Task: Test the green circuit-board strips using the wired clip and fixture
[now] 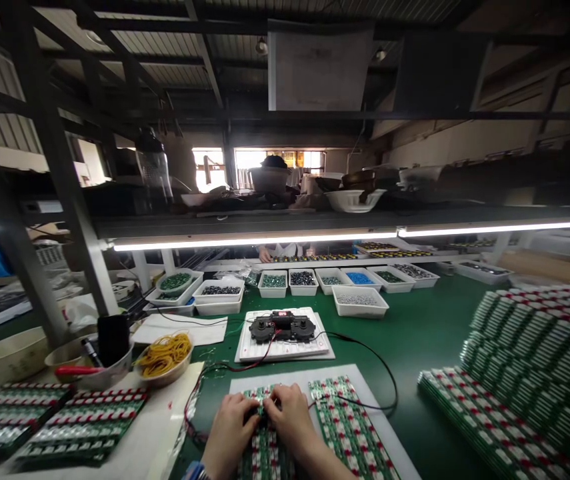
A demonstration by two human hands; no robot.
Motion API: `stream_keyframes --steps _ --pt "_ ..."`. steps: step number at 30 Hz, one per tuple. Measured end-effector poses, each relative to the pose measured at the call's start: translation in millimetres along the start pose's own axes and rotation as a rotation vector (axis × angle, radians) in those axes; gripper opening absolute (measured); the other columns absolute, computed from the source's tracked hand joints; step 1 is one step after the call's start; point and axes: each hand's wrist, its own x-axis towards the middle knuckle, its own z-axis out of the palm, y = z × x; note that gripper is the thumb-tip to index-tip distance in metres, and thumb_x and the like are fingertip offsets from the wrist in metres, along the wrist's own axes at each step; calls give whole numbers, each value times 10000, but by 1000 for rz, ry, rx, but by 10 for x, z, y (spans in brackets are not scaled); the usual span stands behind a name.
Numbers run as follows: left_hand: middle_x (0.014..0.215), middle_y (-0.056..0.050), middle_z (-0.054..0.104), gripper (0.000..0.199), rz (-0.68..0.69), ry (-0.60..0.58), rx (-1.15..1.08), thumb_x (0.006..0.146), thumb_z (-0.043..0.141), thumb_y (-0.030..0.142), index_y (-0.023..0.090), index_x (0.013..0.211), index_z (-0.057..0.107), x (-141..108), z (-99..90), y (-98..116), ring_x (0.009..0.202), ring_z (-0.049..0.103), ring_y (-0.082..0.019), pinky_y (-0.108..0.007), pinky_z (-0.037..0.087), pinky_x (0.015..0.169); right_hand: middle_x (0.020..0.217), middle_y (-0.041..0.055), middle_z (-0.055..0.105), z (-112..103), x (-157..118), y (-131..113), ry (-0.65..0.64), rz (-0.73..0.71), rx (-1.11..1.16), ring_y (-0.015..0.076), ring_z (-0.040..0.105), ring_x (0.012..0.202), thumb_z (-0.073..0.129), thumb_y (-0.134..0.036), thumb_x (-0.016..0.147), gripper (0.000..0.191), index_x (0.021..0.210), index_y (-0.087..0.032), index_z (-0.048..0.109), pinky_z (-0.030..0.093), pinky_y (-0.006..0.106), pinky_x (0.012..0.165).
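Note:
Both hands are over a green circuit board panel [266, 450] with white and red parts, lying on a white sheet [365, 380]. My left hand [232, 427] is at the panel's upper left, fingers bent together at something dark and small. My right hand [287, 417] meets it from the right, fingers curled over the same spot; what its fingertips hold is hidden. A second panel [347, 427] lies to the right. Beyond the hands, a black device [282, 328] with red and black wires rests on a white tray [309, 348].
Tall board stacks [529, 353] stand at the right. Trays of small parts [359, 301] line the back under a lit shelf [265, 239]. At the left are a bowl of yellow rubber bands [165, 357], a tub with tools [107, 373] and more boards [85, 423]. A black cable [389, 370] loops right of the device.

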Motion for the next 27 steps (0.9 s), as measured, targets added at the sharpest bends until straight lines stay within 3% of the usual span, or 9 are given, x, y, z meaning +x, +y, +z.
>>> stream_keyframes --steps 16,23,27 --pt "979 -54 671 244 -1 -16 30 846 570 244 225 1033 727 -16 -32 46 1028 548 -247 -366 402 947 878 28 734 -52 15 -64 -57 74 -19 235 580 954 547 -247 905 205 784 -221 710 335 297 780" --pt "933 -50 678 212 64 50 172 832 600 214 257 980 746 -28 -93 124 1034 527 -266 -455 332 1019 896 32 747 -248 -13 -129 -143 80 44 221 586 975 586 -232 868 168 813 -221 744 362 277 808" --pt "938 -40 685 242 81 2 131 839 609 243 286 1037 741 -30 -166 102 1028 537 -262 -469 337 1018 888 17 755 -326 3 -114 -163 66 93 214 591 983 613 -250 842 147 819 -231 757 366 277 841"
